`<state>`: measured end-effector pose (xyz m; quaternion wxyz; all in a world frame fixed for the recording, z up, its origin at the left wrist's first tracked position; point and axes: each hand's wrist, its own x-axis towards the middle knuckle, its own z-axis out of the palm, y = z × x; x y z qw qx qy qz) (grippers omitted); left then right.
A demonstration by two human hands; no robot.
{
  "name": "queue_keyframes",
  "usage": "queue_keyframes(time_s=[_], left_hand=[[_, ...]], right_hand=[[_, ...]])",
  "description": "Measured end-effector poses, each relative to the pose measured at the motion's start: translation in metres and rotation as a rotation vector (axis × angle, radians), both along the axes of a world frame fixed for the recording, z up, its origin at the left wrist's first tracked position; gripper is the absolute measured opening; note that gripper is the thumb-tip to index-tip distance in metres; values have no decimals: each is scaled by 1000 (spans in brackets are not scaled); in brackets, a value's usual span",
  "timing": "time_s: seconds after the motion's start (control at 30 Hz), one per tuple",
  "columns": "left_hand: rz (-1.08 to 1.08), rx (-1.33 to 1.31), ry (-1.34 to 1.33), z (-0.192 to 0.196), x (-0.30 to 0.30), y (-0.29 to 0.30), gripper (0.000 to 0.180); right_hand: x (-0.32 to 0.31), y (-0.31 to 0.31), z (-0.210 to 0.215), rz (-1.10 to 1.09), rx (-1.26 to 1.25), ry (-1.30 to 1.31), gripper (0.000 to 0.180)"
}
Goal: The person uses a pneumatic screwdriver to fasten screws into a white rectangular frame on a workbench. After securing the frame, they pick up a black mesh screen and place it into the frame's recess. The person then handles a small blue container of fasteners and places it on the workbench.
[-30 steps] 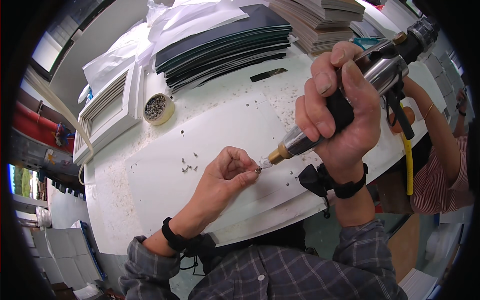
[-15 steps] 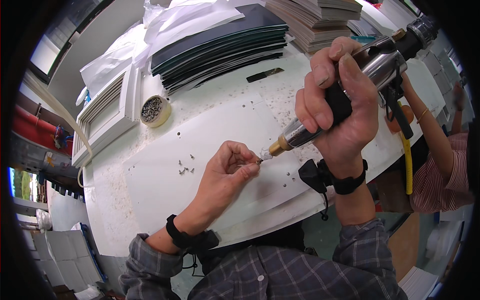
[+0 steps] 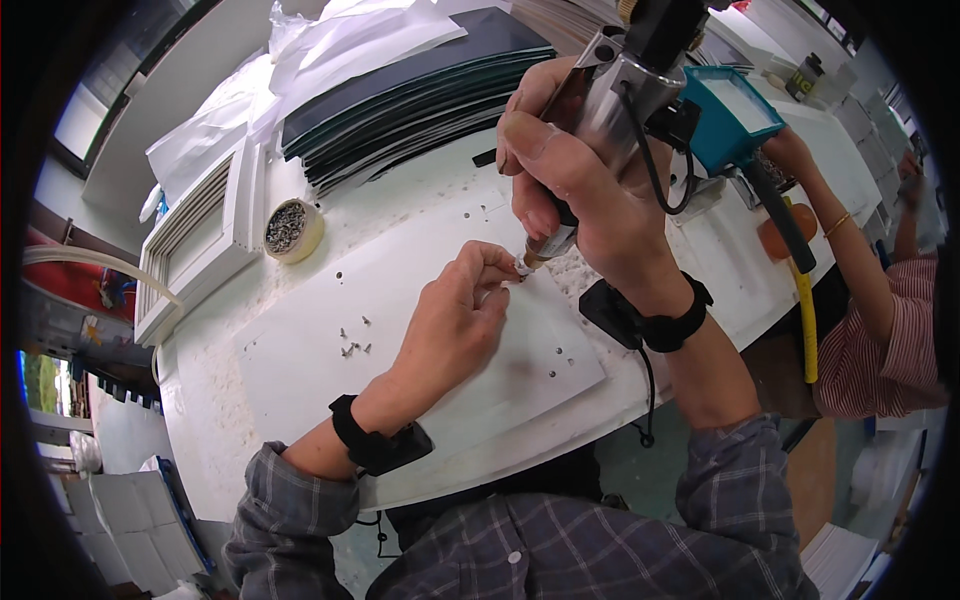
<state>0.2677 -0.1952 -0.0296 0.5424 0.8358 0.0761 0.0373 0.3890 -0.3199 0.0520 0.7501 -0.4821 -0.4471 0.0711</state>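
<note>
Big white table (image 3: 250, 440) fills most of the view, dusty and speckled, with a white panel (image 3: 400, 370) lying flat on it that has a few small holes drilled through. At the far side there's a stack of dark sheets (image 3: 400, 100) with crumpled white plastic (image 3: 330, 40) on top, and a white louvred frame (image 3: 200, 240) off to the left edge. Another person in a striped pink top (image 3: 880, 340) is working on the right side of the table, arm stretched over toward a teal box (image 3: 735, 115). Now the actual action: right hand (image 3: 580, 180) is wrapped tight around a silver power driver (image 3: 610, 110), held steeply tilted with its tip pointing down at the panel, a yellow hose (image 3: 805, 320) hanging down near the table's right edge. Left hand (image 3: 450, 320) sits on the panel with thumb and forefinger pinched together right at the driver's tip, holding something tiny there, a screw I'd guess, but it's too small to really make out. Both wrists have black bands. Roll of tape (image 3: 292, 229) near the frame is packed with screws, and a few loose screws (image 3: 352, 342) are scattered on the panel just left of the left hand.
</note>
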Motion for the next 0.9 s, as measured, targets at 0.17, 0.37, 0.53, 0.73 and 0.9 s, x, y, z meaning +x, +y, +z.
queue_keyframes(time_s=[0.17,0.37,0.53,0.73,0.9], left_hand=[[-16,-46,-6,-7,0,3,23],[-6,-61,-52,-6,-2,2,27],[4,-33,-7,2,-2,0,29],[1,-28,-24,1,-3,4,29],[-25,52,-109,9,-25,18,26]], right_hand=[[1,3,-3,4,-21,7,15],[3,8,-7,9,-42,-3,15],[0,12,-17,-4,-73,-74,16],[-3,17,-18,50,-140,-13,17],[-5,16,-4,57,-189,-82,24]])
